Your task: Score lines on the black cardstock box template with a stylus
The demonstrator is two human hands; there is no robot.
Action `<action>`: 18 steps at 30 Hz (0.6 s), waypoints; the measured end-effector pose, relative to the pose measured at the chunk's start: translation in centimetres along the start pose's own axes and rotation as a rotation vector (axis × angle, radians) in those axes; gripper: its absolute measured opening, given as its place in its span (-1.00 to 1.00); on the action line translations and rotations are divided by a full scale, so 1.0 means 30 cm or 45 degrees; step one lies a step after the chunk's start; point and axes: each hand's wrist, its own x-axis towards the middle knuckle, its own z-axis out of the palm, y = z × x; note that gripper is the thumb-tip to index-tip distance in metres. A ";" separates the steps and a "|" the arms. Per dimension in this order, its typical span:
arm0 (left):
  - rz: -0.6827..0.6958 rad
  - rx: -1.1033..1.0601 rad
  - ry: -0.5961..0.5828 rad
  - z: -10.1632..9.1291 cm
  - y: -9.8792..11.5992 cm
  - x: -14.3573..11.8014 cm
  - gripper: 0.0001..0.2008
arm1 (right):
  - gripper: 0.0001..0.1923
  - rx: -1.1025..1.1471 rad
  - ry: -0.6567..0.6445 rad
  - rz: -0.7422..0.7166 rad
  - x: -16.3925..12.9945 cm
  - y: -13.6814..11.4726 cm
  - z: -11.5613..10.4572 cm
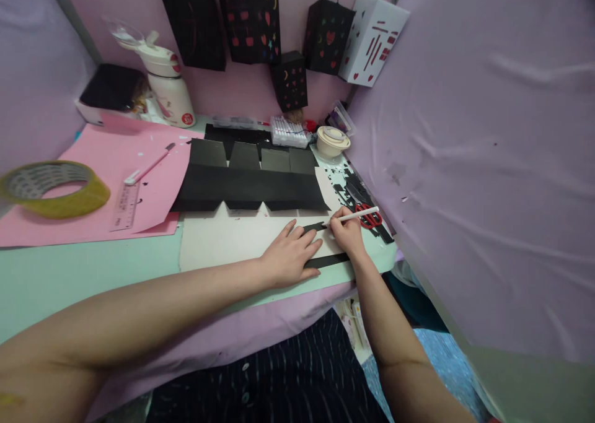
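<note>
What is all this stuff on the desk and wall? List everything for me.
black strips: two, black, under the hands, on the white sheet
pen: one, white, in the right hand
white sheet: one, front of desk
black card: one, folded panels, desk centre
pink paper: one, pink, desk left
ruler: one, clear, on the pink paper
knife: one, pink, on the pink paper
tape roll: one, yellow, far left
scissors: one, red handles, right edge
white tape: one, back right
lanterns: five black, one white, on the wall
left hand: flat on the strips
right hand: gripping the pen
</note>
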 end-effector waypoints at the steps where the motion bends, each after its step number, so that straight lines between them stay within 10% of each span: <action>1: -0.002 -0.004 0.002 0.001 0.000 0.000 -0.36 | -0.84 -0.001 0.001 -0.001 0.000 -0.001 0.000; 18: -0.001 -0.001 0.013 0.008 -0.001 -0.002 -0.35 | -0.84 0.019 -0.026 -0.010 -0.002 0.005 0.001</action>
